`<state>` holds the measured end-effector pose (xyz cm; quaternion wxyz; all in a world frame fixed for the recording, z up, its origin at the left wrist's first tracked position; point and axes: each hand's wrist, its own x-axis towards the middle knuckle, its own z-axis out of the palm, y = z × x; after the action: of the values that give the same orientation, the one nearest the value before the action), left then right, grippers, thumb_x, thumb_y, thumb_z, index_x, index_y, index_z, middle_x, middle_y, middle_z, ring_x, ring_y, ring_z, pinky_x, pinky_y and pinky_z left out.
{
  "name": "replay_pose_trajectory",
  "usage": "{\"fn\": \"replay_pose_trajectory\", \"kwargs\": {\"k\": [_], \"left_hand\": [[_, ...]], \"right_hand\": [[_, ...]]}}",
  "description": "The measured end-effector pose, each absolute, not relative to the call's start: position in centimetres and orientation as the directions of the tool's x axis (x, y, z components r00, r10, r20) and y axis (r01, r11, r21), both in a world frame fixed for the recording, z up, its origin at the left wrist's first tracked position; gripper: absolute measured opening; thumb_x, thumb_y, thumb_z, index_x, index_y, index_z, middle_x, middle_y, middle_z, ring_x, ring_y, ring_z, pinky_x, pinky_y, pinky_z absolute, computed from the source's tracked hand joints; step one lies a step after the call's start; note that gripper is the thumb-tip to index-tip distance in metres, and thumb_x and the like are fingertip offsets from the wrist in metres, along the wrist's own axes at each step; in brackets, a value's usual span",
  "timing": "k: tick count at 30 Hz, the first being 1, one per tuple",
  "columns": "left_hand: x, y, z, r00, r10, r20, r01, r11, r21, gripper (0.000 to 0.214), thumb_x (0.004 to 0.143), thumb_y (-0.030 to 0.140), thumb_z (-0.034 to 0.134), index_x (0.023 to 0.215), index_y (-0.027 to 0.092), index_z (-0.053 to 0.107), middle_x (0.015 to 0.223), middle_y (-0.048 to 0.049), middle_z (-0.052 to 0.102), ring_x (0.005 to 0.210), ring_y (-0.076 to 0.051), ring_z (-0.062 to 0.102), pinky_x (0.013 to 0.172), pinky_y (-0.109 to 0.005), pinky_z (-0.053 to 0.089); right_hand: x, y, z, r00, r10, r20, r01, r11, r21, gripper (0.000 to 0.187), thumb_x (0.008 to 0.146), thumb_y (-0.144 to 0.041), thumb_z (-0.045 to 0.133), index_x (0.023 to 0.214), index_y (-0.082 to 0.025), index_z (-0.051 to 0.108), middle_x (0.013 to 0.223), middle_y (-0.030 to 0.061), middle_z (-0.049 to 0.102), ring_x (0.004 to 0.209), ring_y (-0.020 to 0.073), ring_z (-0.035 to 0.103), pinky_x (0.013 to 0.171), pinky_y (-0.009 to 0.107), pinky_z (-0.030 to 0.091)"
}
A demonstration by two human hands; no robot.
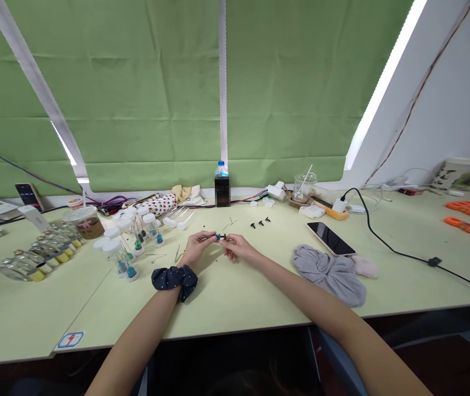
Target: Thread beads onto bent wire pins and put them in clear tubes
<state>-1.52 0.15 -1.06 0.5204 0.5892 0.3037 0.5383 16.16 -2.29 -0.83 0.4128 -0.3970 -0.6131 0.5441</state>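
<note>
Over the middle of the table, my left hand [197, 245] is closed in a pinch on a small blue piece [219, 237]. Facing it, my right hand [238, 247] pinches a small black piece [224, 237] that meets the blue one end to end. Both pieces are too small to make out their kind. Just beyond my right hand lie three small black screw-like parts [261, 223]. Thin bent metal wires or tools [231, 222] rest past my fingertips, and another thin metal tool [177, 253] lies beside my left hand. A dark dotted scrunchie [175, 279] circles my left wrist.
White-capped clear tubes [113, 250] with blue and green bits stand at left, near rows of glass bottles [40, 250]. A water bottle [221, 169] stands behind. To the right are a phone [330, 238], a grey cloth [329, 272], a black cable [399, 253] and orange tools [465, 214].
</note>
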Motion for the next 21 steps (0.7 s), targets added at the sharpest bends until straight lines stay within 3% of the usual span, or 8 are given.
{"fn": "replay_pose_trajectory", "kwargs": {"k": [15,21], "left_hand": [[-1.5,0.1,-1.0,0.216,0.925,0.312,-0.202,-0.27,0.941,0.029,0.061,0.033,0.077,0.083,0.014,0.069,0.086,-0.0101,0.071,0.08,-0.024,0.066,0.084,-0.045,0.047],[-1.4,0.1,-1.1,0.234,0.923,0.307,-0.213,-0.259,0.942,0.03,0.061,0.033,0.077,0.083,0.014,0.069,0.083,-0.0094,0.07,0.076,-0.024,0.067,0.082,-0.045,0.047]], "right_hand": [[16.7,-2.7,0.1,-0.369,0.903,0.218,-0.061,0.211,-0.976,0.032,0.074,-0.044,0.061,0.091,-0.018,0.056,0.059,-0.0034,0.057,0.043,0.0069,0.049,0.038,0.017,0.035],[16.8,-2.6,0.3,-0.31,0.929,0.2,-0.039,0.198,-0.979,0.037,0.071,-0.041,0.064,0.099,-0.019,0.055,0.063,-0.0038,0.056,0.042,0.0067,0.049,0.037,0.017,0.034]]}}
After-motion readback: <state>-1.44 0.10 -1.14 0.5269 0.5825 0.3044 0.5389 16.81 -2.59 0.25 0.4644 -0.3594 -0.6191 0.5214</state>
